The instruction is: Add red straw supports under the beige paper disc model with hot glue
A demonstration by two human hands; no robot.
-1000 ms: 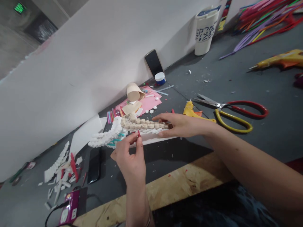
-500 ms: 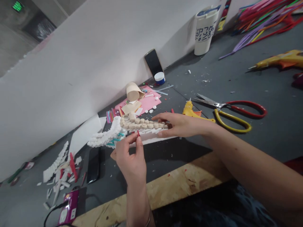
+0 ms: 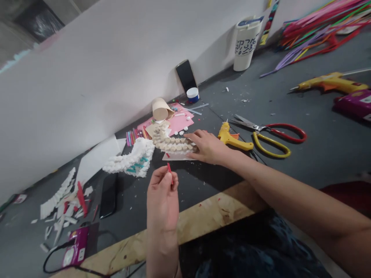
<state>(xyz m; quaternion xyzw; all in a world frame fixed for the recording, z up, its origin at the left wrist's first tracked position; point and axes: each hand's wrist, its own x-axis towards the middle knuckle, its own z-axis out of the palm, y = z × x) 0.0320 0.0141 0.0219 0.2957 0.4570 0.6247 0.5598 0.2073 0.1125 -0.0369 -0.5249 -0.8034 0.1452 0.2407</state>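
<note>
**Left hand pulls back, red strip pinched**

Left hand has drawn away from the work, its grip narrow on one red strip. The grey worktop carries one ruffled white mass flecked with teal, just beside one white card. The card's long axis runs across the view, up and right of the left grip and well apart from it. Beige paper coils crowd the card, too tightly to count surely. Right hand lies open on them, much the nearer hand. Beyond it lie one pair of scissors and two glue guns.
</note>
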